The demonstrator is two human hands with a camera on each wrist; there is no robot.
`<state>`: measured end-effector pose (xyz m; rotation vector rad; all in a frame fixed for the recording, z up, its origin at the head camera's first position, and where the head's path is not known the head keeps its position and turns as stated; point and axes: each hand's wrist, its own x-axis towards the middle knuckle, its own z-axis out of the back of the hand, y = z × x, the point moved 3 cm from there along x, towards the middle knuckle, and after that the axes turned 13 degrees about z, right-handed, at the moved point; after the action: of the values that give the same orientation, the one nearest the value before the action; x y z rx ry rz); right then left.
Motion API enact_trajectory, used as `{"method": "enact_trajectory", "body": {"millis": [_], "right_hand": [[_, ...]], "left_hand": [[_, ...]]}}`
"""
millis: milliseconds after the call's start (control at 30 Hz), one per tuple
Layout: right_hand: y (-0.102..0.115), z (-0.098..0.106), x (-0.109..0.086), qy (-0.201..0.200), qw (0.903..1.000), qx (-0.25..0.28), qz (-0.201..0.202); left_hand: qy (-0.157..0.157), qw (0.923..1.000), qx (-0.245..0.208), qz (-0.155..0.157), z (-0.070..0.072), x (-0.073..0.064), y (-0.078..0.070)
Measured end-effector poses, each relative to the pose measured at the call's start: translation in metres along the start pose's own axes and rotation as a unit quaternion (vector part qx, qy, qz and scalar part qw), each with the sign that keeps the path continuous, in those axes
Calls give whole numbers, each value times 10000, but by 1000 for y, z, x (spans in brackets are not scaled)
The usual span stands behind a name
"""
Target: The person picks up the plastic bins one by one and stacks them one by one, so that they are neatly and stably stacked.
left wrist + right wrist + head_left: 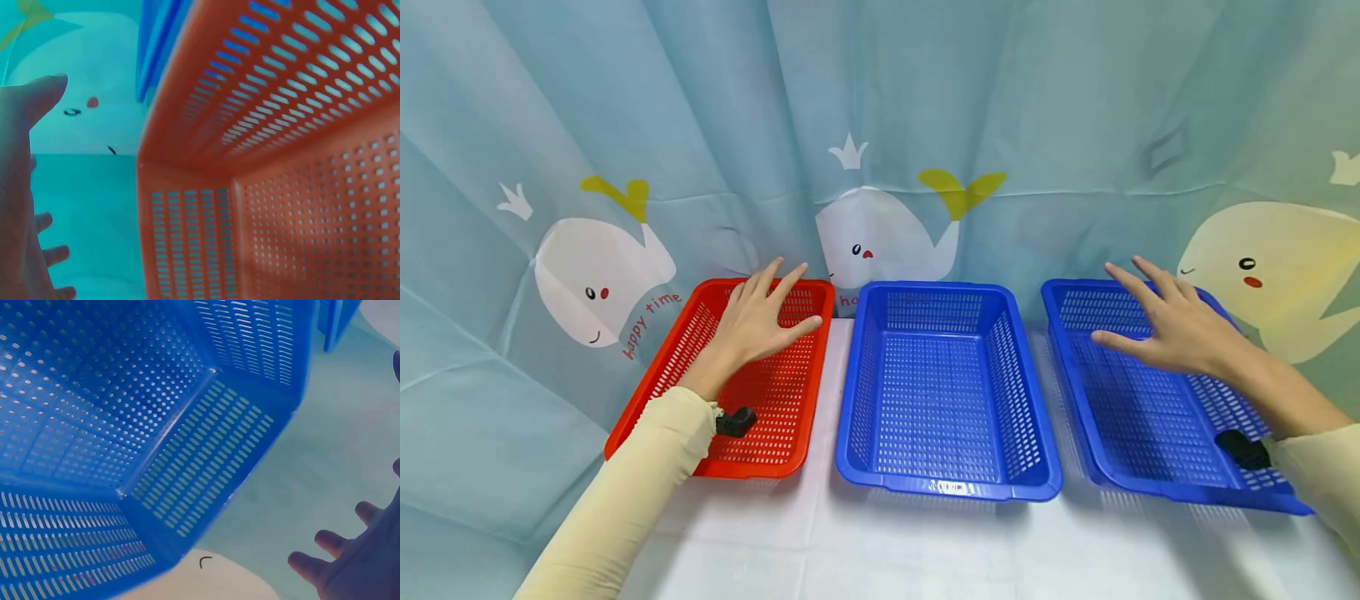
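My left hand [758, 323] hovers over the red basket [808, 400], fingers spread and thumb pointing right, with nothing held. The left wrist view shows the same basket [187, 169] from above, its slotted walls and perforated floor bare, and the hand [19, 187] off to its left. Above the blue basket on the right [1097, 442] is my right hand [1180, 325], fingers apart and holding nothing. In the right wrist view, this blue basket [206, 450] has nothing inside the visible part, and the hand [362, 562] appears at lower right.
A second blue basket [846, 417] stands in the middle, between the other two. All three sit on a white-covered table [925, 550]. Behind them hangs a light blue curtain [895, 100] printed with whales. A small black device [736, 422] sits at the left wrist, another [1243, 450] at the right.
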<state>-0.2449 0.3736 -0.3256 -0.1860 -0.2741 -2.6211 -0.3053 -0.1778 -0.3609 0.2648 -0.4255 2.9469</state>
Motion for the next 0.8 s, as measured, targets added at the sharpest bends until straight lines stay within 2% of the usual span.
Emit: {"method": "enact_trajectory", "body": {"millis": [167, 400, 633, 800], "right_hand": [[5, 5, 1, -107, 9993, 331, 136], [15, 13, 6, -186, 9979, 527, 321], [23, 13, 11, -257, 9947, 852, 517], [30, 11, 15, -196, 9940, 943, 509]], "left_hand": [[194, 9996, -218, 28, 1, -1, -13], [335, 9987, -386, -27, 2, -5, -31], [528, 9963, -672, 28, -1, -6, -41], [600, 9934, -978, -23, -4, -8, -46]]}}
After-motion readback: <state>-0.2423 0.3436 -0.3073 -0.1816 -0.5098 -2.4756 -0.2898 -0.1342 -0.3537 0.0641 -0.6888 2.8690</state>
